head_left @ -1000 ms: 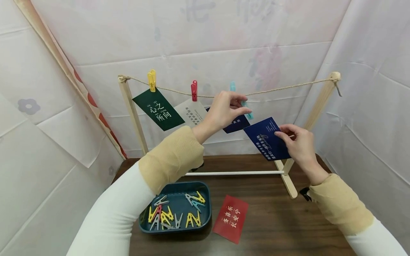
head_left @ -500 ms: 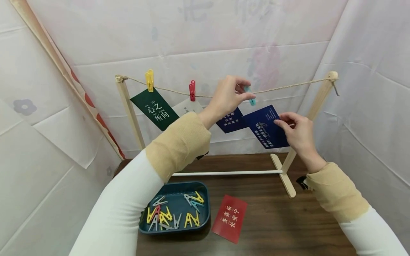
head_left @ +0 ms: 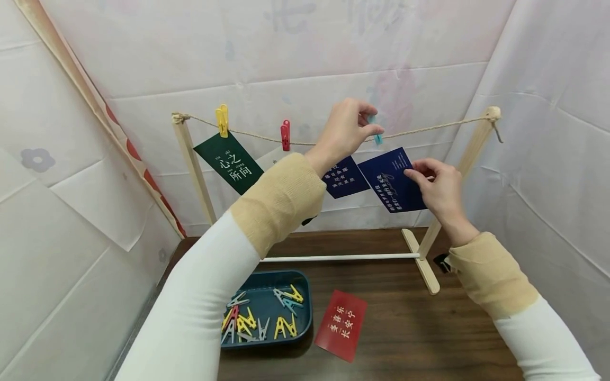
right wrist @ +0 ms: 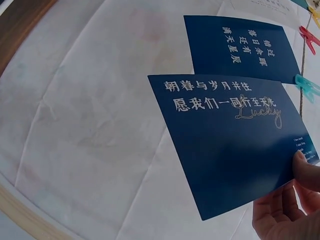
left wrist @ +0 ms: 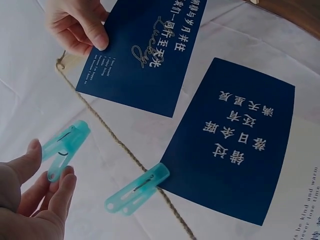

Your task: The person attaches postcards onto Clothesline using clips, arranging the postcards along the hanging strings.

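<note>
My left hand (head_left: pixel 349 126) pinches a teal clothespin (left wrist: pixel 70 142) by its handles, just at the rope (head_left: pixel 429 129). Its tips point toward the rope in the left wrist view. My right hand (head_left: pixel 442 193) holds a dark blue card (head_left: pixel 392 184) with "Lucky" script by its edge, thumb on the printed face. That card is tilted, its upper corner close below the rope. Beside it another blue card (left wrist: pixel 235 140) hangs from a second teal clothespin (left wrist: pixel 137 189), which my left hand hides in the head view.
A green card (head_left: pixel 231 166) under a yellow clothespin (head_left: pixel 222 121) and a partly covered white card under a red clothespin (head_left: pixel 285 136) hang further left. Wooden posts (head_left: pixel 476 145) carry the rope. On the table lie a red card (head_left: pixel 341 327) and a tray (head_left: pixel 308 312) of several clothespins.
My left hand has risen and moved right with the teal clothespin, up to the rope. My right hand has lifted the blue card toward the rope, beside the hanging blue card.
</note>
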The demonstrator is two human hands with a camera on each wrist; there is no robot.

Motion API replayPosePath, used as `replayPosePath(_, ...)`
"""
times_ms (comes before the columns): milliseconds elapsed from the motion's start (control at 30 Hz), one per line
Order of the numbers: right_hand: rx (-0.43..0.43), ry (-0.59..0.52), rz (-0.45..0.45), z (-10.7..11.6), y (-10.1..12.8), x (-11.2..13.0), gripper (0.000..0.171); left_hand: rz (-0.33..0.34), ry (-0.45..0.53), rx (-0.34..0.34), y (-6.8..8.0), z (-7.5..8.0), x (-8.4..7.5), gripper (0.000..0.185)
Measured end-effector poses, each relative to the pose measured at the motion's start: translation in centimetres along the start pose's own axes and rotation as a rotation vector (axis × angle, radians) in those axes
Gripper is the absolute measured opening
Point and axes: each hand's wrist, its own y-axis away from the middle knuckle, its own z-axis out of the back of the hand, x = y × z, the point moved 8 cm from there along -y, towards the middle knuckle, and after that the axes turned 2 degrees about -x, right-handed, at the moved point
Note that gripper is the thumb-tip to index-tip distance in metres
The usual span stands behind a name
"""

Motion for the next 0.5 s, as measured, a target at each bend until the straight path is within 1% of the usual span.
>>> replayPosePath(200, 0.0, -0.025, -0.014, -0.1, -0.5, -0.1, 0.016, 0.008, -0.012, 0.014, -0.9, -0.5, -0.6, 0.04)
replayPosePath(333, 0.002, -0.034, -0.027, -0.2, -0.7, -0.2, 0.019, -0.011, -0.071, 0.007, -1.5, -0.7, -1.1, 0.041)
replayPosePath(500, 0.011, -0.029, -0.05, -0.4, -1.0, -0.4, 0.021, -0.011, -0.123, 0.001, -2.3, -1.1, -1.4, 0.039)
